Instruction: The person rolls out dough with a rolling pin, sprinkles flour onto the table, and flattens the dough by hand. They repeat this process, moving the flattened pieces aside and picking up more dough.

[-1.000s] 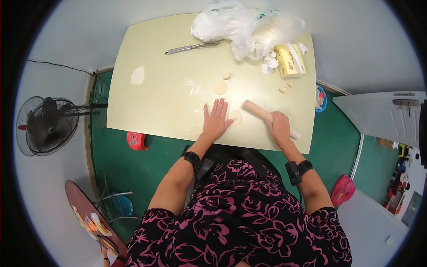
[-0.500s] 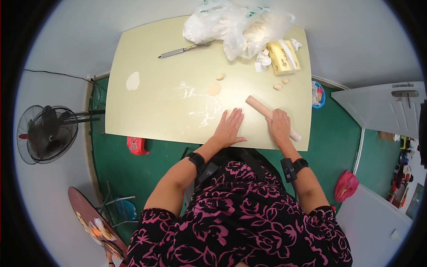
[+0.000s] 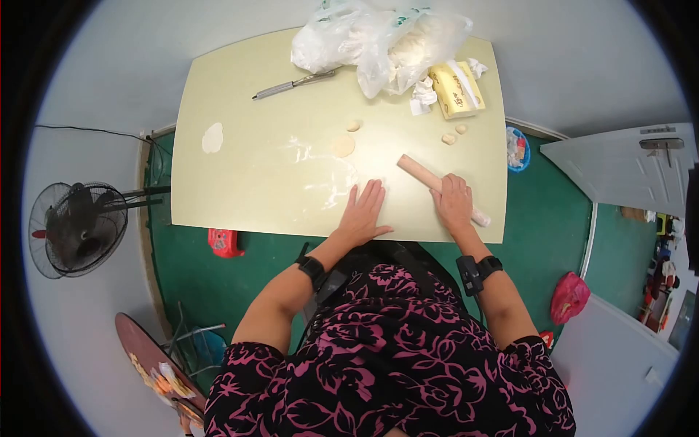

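My right hand (image 3: 455, 202) is closed round the lower part of a wooden rolling pin (image 3: 421, 172), which slants across the right side of the pale yellow table (image 3: 255, 175). My left hand (image 3: 362, 211) lies flat near the front edge with nothing in it. Above it are a thin round of dough (image 3: 343, 146) and a small dough lump (image 3: 353, 126). Two more dough lumps (image 3: 448, 138) lie above the rolling pin. A flat white dough piece (image 3: 212, 138) is at the table's left. Flour marks show in the middle.
Plastic bags (image 3: 378, 47), one holding flour, stand at the back beside a yellow tissue pack (image 3: 457, 89). A grey-handled tool (image 3: 274, 91) lies back left. On the floor are a red stool (image 3: 225, 242) and a blue bin (image 3: 518, 150); a fan (image 3: 79, 229) stands left.
The view has shifted slightly. My left hand has moved a little to the left on the table. My right hand still holds the rolling pin in about the same place.
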The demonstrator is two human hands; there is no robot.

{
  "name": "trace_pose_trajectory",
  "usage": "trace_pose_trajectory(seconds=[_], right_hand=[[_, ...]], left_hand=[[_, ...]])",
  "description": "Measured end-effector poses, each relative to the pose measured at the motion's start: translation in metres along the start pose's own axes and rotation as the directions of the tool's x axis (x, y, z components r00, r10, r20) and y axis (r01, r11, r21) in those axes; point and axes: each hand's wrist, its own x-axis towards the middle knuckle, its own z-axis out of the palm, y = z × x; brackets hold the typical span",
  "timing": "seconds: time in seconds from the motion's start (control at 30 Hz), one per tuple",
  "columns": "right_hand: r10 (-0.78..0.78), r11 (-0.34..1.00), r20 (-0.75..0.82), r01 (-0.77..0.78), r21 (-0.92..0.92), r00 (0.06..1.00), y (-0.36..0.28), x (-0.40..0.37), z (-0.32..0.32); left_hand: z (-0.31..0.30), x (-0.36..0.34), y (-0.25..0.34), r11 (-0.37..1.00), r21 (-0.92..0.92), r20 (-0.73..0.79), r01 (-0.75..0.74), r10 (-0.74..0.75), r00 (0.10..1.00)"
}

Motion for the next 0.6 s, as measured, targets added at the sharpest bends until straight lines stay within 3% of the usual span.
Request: trace_pose_trajectory(seconds=[0.03,0.13,0.27,0.4,0.5,0.6], right_hand=[[0.003,1.0,0.0,-0.003,0.004,1.0,0.0,0.0,0.0],[0.003,1.0,0.003,-0.003,0.025,1.0,0.001,0.001,-0.001],[0.003,1.0,0.022,-0.003,-0.012,1.0,-0.001,0.006,0.001],[-0.005,1.0,0.034,0.006,-0.004,0.999,0.002,0.01,0.001],[-0.006,1.0,0.02,0.006,0.003,1.0,0.001,0.01,0.002],[-0.005,1.0,0.014,0.005,-0.003,1.0,0.001,0.009,0.0]], left_hand=[[0.0,-0.006,-0.007,0.999,-0.012,0.028,-0.035,0.035,0.999],[0.002,-0.008,-0.021,0.996,0.063,-0.059,0.056,-0.053,0.997],[-0.004,0.022,0.002,0.986,0.101,-0.024,0.136,-0.135,0.991],[0.001,0.018,0.011,0.989,0.003,0.039,-0.15,0.15,0.988],[-0.007,-0.002,-0.011,0.975,0.064,0.079,-0.213,0.208,0.975],[-0.018,-0.017,-0.023,1.0,0.001,0.058,-0.03,0.03,0.998]])
